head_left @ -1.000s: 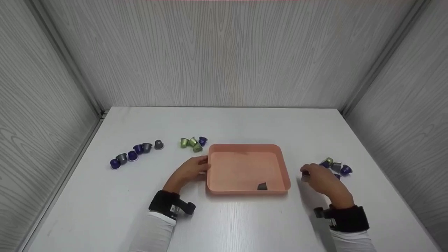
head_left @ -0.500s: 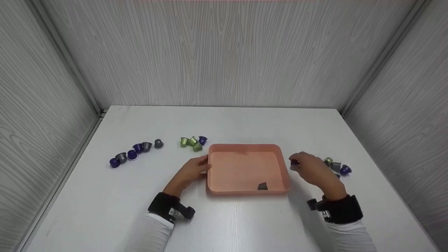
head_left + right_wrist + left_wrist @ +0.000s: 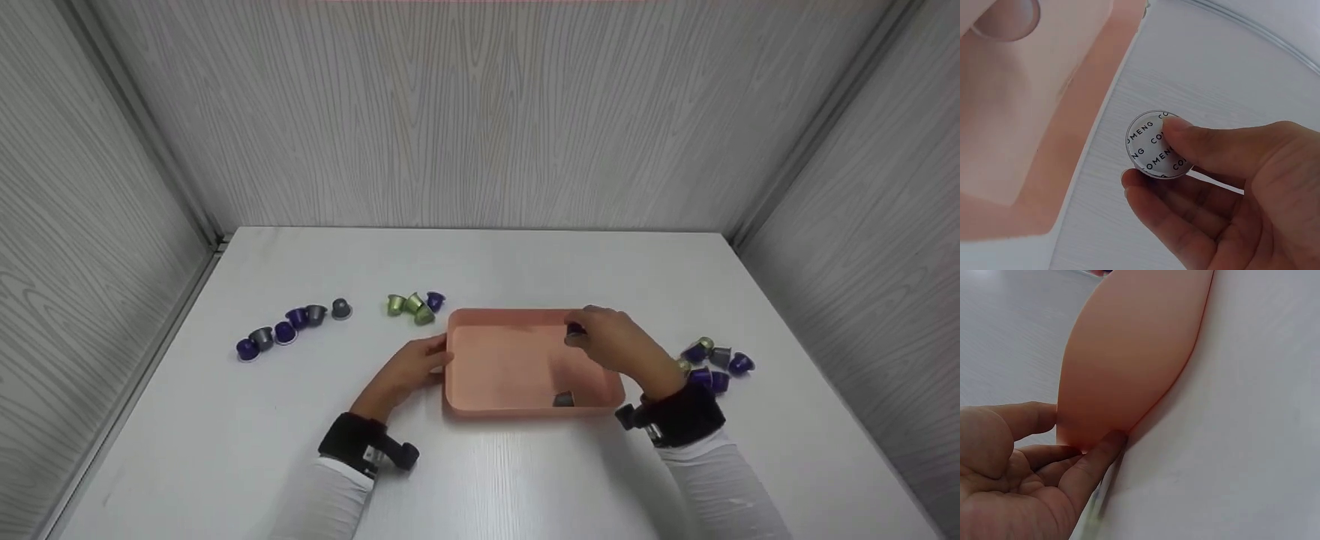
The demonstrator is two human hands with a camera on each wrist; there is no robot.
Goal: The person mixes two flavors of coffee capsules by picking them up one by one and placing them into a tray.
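My left hand (image 3: 409, 367) grips the left side of a salmon-pink tray (image 3: 495, 360). In the left wrist view, its thumb and fingers meet the edges of the tray wall (image 3: 1129, 354). Over the right part of the tray, my right hand (image 3: 619, 345) holds a dark coffee capsule (image 3: 576, 328). The right wrist view shows the capsule's lettered foil lid (image 3: 1148, 147) facing the camera, pinched between thumb and fingers. Inside the tray, a grey capsule (image 3: 564, 400) lies by the front wall, partly hidden by it.
Purple and grey capsules (image 3: 262, 339) form a slanting row at the left. Behind the tray's left corner sit several green capsules (image 3: 396, 304) with a purple one (image 3: 435, 301). Another mixed cluster, including a purple capsule (image 3: 740, 364), lies right of the tray. Panels (image 3: 480, 112) enclose the table.
My right hand has carried the capsule leftward from beside the right cluster to over the tray, uncovering more capsules there. The left hand and tray have stayed put.
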